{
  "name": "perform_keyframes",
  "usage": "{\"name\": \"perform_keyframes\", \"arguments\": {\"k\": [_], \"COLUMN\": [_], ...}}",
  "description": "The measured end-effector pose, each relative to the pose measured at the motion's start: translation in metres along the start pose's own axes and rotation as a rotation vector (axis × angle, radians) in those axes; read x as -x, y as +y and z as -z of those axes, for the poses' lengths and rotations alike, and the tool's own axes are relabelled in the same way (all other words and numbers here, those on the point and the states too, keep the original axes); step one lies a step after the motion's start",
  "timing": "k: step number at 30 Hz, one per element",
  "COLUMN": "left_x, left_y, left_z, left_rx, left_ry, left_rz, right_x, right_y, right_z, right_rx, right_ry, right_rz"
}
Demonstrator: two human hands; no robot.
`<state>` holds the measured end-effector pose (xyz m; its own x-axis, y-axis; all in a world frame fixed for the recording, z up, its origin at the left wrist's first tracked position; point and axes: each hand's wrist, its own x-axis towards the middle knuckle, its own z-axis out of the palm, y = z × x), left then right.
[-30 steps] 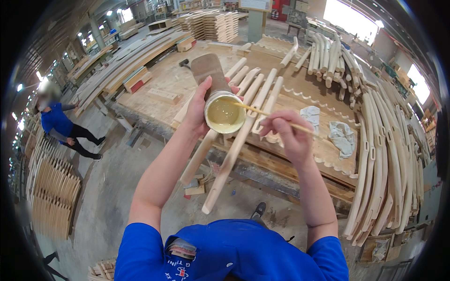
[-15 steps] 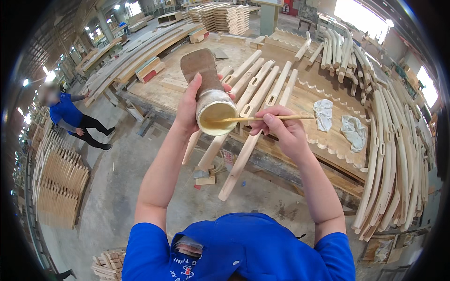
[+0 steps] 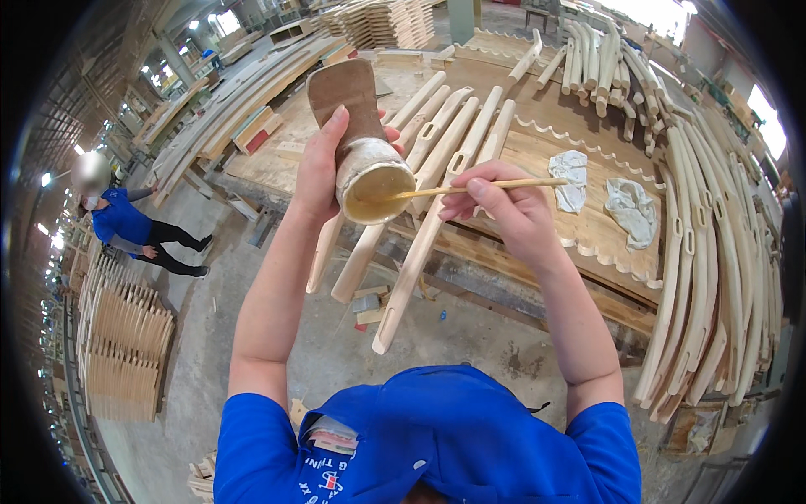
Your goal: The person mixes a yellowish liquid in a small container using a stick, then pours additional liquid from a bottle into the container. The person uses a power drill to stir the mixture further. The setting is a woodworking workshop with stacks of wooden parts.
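My left hand is wrapped round a whitish cup and a flat brown piece that rises behind it. The cup tilts toward me, and yellowish paste or glue shows inside. Between the thumb and fingers of my right hand is a thin wooden stick, its tip dipped in the cup. Beyond and beneath my hands, several slotted wooden bars lie side by side, their near ends jutting past the bench edge.
The wooden workbench carries scalloped strips and two crumpled white cloths. Curved wooden pieces are heaped at right, with more behind. A co-worker in blue stands at left near stacked wooden parts.
Both hands, with the cup and stick, sit slightly higher and further left in the picture. The stick's tip stays in the cup. The whole view has shifted a little.
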<state>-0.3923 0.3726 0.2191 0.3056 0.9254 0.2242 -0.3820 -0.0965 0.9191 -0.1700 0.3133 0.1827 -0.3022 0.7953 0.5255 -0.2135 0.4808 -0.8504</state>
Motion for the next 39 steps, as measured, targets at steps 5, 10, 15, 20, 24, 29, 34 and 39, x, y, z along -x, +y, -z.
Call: {"name": "perform_keyframes", "arguments": {"k": [5, 10, 15, 20, 24, 29, 34, 39], "left_x": [-0.005, -0.004, 0.001, 0.004, 0.009, 0.016, 0.022, 0.018], "left_y": [0.001, 0.003, 0.010, 0.023, 0.040, 0.059, 0.078, 0.081], "left_z": [-0.004, 0.016, 0.051, 0.105, 0.143, 0.187, 0.211, 0.226], "left_rx": [0.013, 0.017, 0.026, -0.026, 0.005, 0.066, 0.083, 0.070], "left_ry": [0.014, 0.026, 0.050, 0.004, -0.025, -0.048, -0.094, -0.157], "left_rz": [0.006, -0.015, -0.028, -0.010, -0.038, -0.087, -0.097, -0.139], "right_x": [-0.005, -0.016, -0.031, -0.048, -0.068, -0.084, -0.089, -0.091], "right_y": [0.009, 0.018, 0.025, 0.041, 0.055, 0.058, 0.061, 0.061], "right_z": [0.004, -0.007, -0.034, -0.078, -0.120, -0.169, -0.198, -0.215], "right_rx": [-0.089, -0.157, -0.124, -0.070, 0.001, 0.019, 0.061, 0.064], "right_ry": [0.041, 0.072, 0.072, 0.041, 0.102, 0.194, 0.171, 0.246], "right_rz": [0.065, 0.094, 0.041, -0.057, 0.055, 0.087, 0.006, 0.037]}}
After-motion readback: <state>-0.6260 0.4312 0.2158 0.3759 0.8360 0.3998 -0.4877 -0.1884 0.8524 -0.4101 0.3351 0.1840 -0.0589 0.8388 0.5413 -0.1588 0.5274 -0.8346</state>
